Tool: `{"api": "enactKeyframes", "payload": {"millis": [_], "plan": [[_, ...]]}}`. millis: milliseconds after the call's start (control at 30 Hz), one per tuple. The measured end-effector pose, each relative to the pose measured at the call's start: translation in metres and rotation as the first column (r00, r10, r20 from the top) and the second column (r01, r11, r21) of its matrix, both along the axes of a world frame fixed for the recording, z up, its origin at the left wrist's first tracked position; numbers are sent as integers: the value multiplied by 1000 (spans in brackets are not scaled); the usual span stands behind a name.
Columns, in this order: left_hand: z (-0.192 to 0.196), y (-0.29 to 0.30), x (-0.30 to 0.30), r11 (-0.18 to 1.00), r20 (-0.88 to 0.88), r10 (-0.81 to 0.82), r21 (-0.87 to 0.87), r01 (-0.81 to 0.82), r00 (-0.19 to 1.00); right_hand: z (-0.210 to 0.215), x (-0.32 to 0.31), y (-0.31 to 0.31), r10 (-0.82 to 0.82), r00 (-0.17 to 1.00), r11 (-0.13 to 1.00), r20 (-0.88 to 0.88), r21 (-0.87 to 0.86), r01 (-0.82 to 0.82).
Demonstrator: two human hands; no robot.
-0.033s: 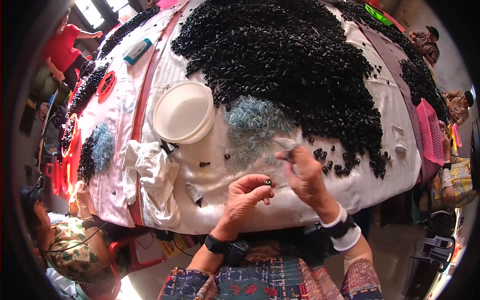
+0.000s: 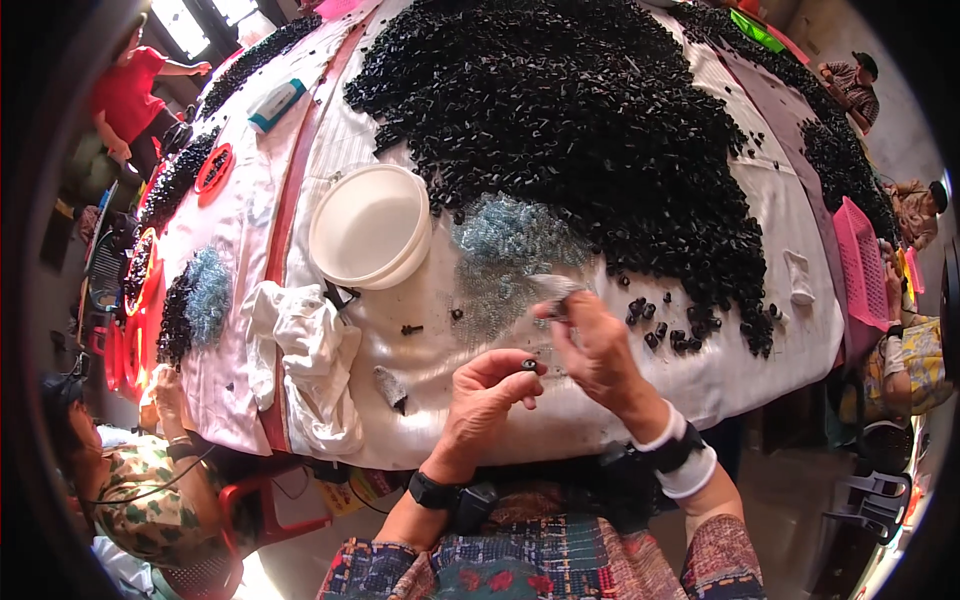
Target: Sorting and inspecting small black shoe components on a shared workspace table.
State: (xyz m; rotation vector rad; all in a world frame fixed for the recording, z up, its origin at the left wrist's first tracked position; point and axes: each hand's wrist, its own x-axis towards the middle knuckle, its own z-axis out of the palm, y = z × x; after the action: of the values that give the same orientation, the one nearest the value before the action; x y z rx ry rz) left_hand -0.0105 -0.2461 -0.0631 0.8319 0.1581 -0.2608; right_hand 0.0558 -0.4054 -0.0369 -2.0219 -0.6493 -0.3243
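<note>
Your left hand [image 2: 497, 390] has its grip pressed together, thumb and forefinger pinching a small black piece [image 2: 529, 366] that shows a pale ring. The ringed end looks turned up towards you, so its long axis seems to run along your line of sight, though it is too small to be sure.

From the grip of your right hand [image 2: 605, 350], that piece lies near, at seven o'clock. At the right fingertips sits a blurred pale grey shape [image 2: 553, 285], slanting towards ten o'clock; whether it is worn or held, and whether those fingers are pinching anything, you cannot tell from here.

The pile of pale blue springs [image 2: 512, 235] is at about eleven o'clock from the right grip, which is nearer to it than the left. Beyond it, at one o'clock, a large black heap [image 2: 560, 130] spreads over the worktop [image 2: 430, 345].

At eleven o'clock from your left hand stands a white bowl [image 2: 318, 240], its pale inner floor showing. Further off at ten o'clock, a red dish [image 2: 207, 195] holds black pieces. Far out at two o'clock from your right hand is a pink basket [image 2: 860, 265], contents hidden.
</note>
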Motion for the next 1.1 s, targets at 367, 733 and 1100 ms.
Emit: {"api": "enactKeyframes", "payload": {"millis": [367, 733, 1100], "plan": [[-8, 37, -23, 970, 81, 224, -114, -215, 971, -29, 17, 84, 73, 994, 950, 83, -309, -44], [-6, 50, -17, 951, 77, 284, -148, -271, 956, -32, 24, 111, 83, 974, 835, 211, -548, 47], [8, 24, 12, 954, 129, 191, -256, -154, 973, 17, -5, 38, 381, 800, 816, -464, 575, -55]]}}
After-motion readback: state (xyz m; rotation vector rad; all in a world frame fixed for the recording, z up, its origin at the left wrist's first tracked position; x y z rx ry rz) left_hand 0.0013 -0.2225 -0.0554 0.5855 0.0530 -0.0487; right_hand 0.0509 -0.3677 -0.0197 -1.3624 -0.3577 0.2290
